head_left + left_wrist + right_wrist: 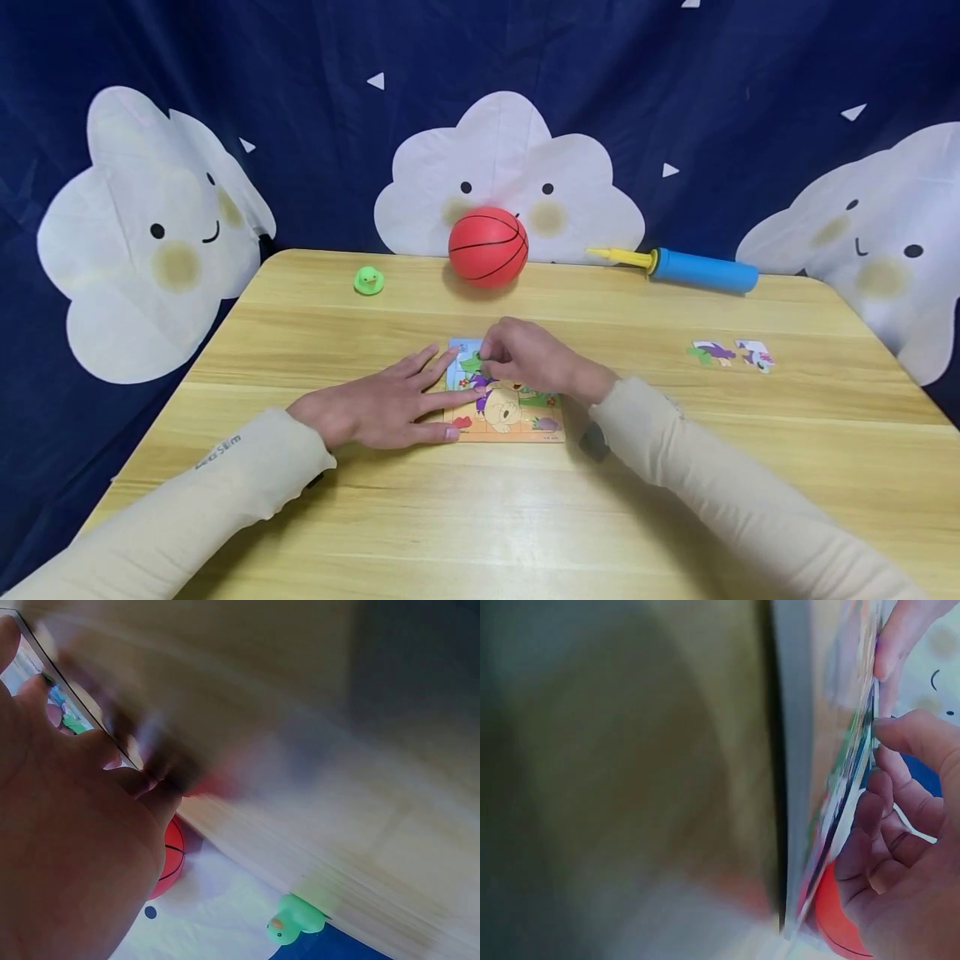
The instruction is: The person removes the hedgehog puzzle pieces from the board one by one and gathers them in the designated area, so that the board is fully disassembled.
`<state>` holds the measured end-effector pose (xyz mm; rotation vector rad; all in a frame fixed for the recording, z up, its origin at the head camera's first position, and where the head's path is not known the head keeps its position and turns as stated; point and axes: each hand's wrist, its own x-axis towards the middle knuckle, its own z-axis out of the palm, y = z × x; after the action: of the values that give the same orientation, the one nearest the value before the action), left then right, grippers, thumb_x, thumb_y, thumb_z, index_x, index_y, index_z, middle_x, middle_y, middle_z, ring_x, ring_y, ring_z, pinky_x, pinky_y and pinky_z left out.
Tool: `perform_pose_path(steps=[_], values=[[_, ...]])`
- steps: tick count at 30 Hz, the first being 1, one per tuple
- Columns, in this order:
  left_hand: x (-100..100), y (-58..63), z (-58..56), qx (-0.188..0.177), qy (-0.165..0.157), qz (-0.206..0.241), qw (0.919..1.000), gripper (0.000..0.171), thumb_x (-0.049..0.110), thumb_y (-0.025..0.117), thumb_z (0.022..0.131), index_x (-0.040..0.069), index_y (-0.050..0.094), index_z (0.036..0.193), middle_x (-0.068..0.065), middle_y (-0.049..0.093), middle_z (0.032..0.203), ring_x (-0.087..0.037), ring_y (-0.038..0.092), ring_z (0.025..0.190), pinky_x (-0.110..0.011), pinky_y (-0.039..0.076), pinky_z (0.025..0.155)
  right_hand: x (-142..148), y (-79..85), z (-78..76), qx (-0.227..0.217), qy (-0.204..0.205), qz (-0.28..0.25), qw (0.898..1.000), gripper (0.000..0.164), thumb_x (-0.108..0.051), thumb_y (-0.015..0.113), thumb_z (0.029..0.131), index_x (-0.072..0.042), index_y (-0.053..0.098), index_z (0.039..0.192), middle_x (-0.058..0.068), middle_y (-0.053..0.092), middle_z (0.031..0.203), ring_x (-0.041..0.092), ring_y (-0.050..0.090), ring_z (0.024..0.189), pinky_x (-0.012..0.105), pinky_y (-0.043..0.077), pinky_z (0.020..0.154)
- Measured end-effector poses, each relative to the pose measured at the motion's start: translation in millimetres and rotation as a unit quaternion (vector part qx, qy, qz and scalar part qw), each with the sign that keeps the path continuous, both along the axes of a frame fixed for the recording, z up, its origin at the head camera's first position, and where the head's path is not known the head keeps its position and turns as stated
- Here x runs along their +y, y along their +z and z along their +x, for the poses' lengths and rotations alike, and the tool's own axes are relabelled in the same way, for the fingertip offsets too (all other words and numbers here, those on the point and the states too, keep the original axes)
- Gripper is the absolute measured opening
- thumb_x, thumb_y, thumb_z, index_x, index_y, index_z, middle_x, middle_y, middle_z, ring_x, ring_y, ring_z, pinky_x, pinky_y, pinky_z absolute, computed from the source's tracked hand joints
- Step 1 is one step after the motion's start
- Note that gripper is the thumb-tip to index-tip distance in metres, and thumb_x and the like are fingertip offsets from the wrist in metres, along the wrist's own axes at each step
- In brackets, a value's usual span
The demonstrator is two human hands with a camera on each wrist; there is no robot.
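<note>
My left hand [386, 408], fingers spread, and right hand [532, 354], fingers bent, pinch unclear, partly hide the puzzle [510, 410], with the red ball [488, 247] beyond it and loose pieces [714, 350] to its right.

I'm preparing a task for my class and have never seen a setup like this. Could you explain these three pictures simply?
There is no machine: these are a person's bare left hand and right hand. The wide picture comes from a camera on the head; the two close ones come from cameras on each wrist. On the wooden table lie a puzzle, a green toy duck, a red ball, a blue pump and, to the right, two loose pieces. The left hand's fingers are spread, some touching the puzzle. The right hand's are curled at the puzzle; whether they pinch a piece is hard to tell.
</note>
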<state>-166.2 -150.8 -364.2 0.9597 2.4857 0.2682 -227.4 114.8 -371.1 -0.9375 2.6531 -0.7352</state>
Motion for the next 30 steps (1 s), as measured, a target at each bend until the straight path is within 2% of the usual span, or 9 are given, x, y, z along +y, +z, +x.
perform_pose_path(steps=[7,13,22,30], values=[[0,0.6,0.2,-0.002,0.002,-0.004,1.0,0.064,0.074,0.043,0.108,0.058,0.027,0.167,0.001,-0.008,0.185,-0.034,-0.008,0.172,-0.067,0.02,0.135,17,0.2,-1.8,0.017,0.006,-0.025,1.0,0.011,-0.011,0.076,0.1,-0.006,0.074,0.11,0.003,0.069,0.098,0.017,0.06,0.092,0.031,0.056,0.084],[1,0.7,0.4,0.002,-0.003,-0.005,1.0,0.064,0.073,0.044,0.108,0.056,0.029,0.168,0.0,-0.008,0.185,-0.035,-0.008,0.172,-0.067,0.02,0.135,44,2.7,-2.7,-0.008,-0.015,-0.053,0.998,0.016,-0.009,0.077,0.1,-0.004,0.073,0.114,0.006,0.07,0.106,0.018,0.063,0.095,0.031,0.059,0.087],[1,-1.0,0.4,0.006,-0.003,0.0,1.0,0.063,0.072,0.044,0.108,0.056,0.03,0.167,0.0,-0.009,0.185,-0.035,-0.009,0.172,-0.067,0.019,0.135,104,6.5,0.2,-0.017,-0.072,-0.052,0.996,0.017,-0.009,0.077,0.101,-0.007,0.073,0.118,0.005,0.072,0.112,0.02,0.062,0.102,0.032,0.058,0.095],[1,-0.7,1.1,0.004,-0.003,0.002,1.0,0.063,0.072,0.045,0.109,0.054,0.032,0.168,-0.001,-0.008,0.186,-0.037,-0.007,0.172,-0.069,0.018,0.134,163,8.5,11.7,-0.006,-0.107,-0.062,0.992,0.014,-0.012,0.077,0.103,-0.008,0.074,0.116,0.005,0.073,0.108,0.019,0.06,0.097,0.02,0.051,0.082]])
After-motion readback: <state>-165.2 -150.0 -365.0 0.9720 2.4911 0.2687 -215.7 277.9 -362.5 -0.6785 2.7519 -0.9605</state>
